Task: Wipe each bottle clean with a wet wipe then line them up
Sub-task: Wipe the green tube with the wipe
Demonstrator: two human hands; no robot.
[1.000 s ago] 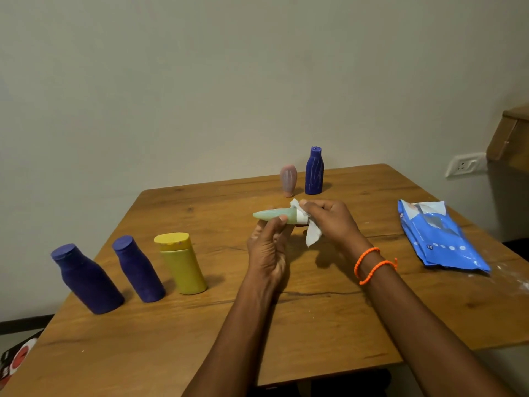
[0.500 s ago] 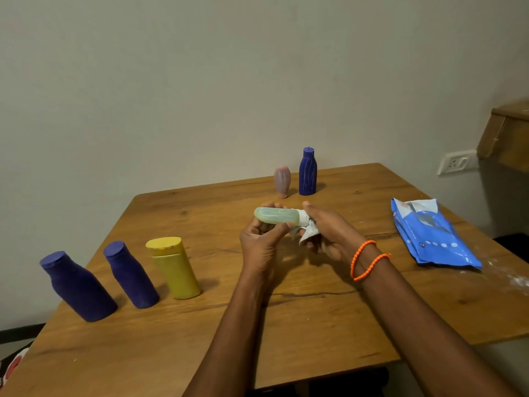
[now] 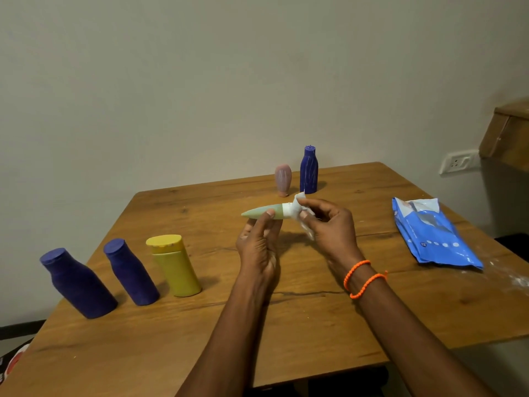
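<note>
- Here the left hand (image 3: 259, 247) held a pale green bottle (image 3: 263, 212) level above the middle of the wooden bench (image 3: 286, 325), its grip closed on the body, thumb on the near side, tapered end pointing to 9 o'clock.
- The right hand (image 3: 329, 227) had its grip pinched on a white wet wipe (image 3: 299, 213) wrapped round the bottle's white cap end, with a loose tail of wipe hanging below the fingers.
- Two orange bands (image 3: 363, 277) circled the right wrist.
- At 9 o'clock from the hands, three bottles stood in a row near the bench's left edge: a large dark blue bottle (image 3: 77, 282) outermost, a smaller dark blue bottle (image 3: 130, 272) just beside it, then a yellow bottle (image 3: 174, 265) nearest the hands.
- At 12 o'clock, near the far edge, a small pink bottle (image 3: 282, 179) stood just beside a tall blue bottle (image 3: 309, 170), both streaked with pale marks.
- At 3 o'clock, a blue pack of wipes (image 3: 435, 236) lay flat on the bench, well apart from the hands.
- White powder (image 3: 512, 277) dusted the bench's right edge.
</note>
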